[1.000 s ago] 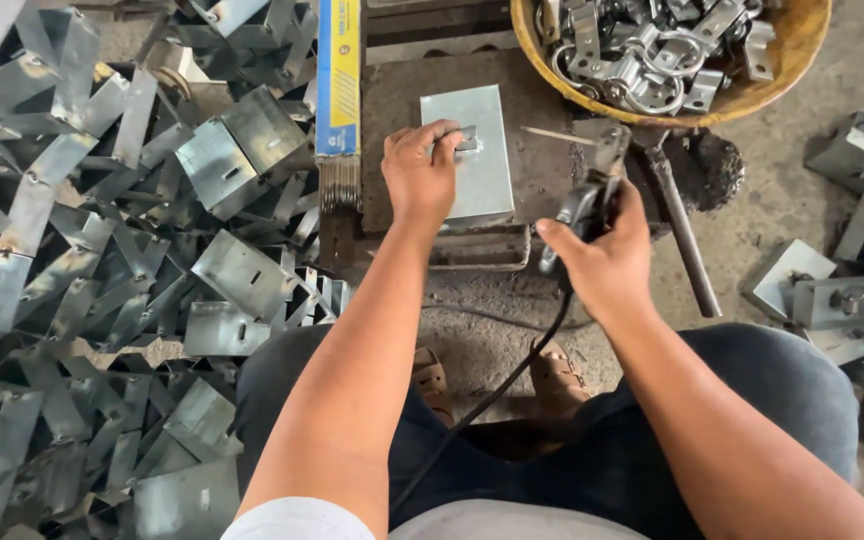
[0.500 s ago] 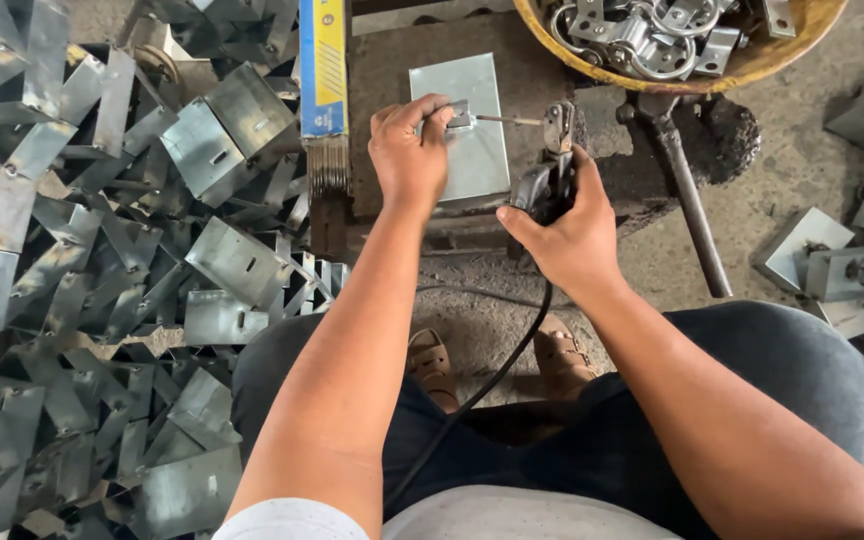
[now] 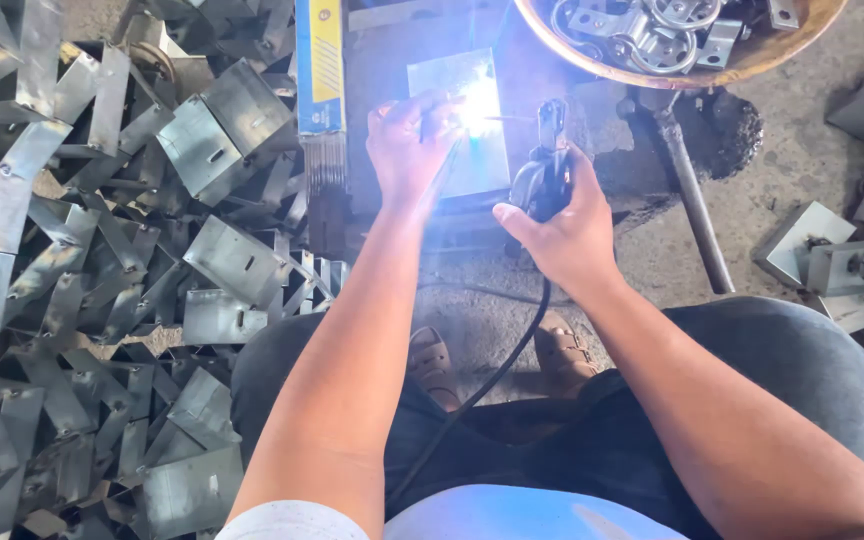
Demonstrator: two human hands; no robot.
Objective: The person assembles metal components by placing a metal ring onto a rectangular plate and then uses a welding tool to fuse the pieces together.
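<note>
Welding step in hand: right hand (image 3: 564, 228) clamped on electrode holder (image 3: 542, 178), arc lit; left hand (image 3: 407, 150) pinches small part on plate (image 3: 472, 150). Next needs steady rod.

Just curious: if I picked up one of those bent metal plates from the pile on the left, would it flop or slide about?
The plate is folded sheet metal, so probably stiff and light. Its bare cut edges may be sharp. Tangled in the pile, it would likely snag.

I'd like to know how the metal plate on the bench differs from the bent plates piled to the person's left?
The metal plate lies flat and alone, lit by the arc, with the left hand on it. The bent plates are folded, heaped at all angles, untouched. Both are grey sheet metal.
</note>
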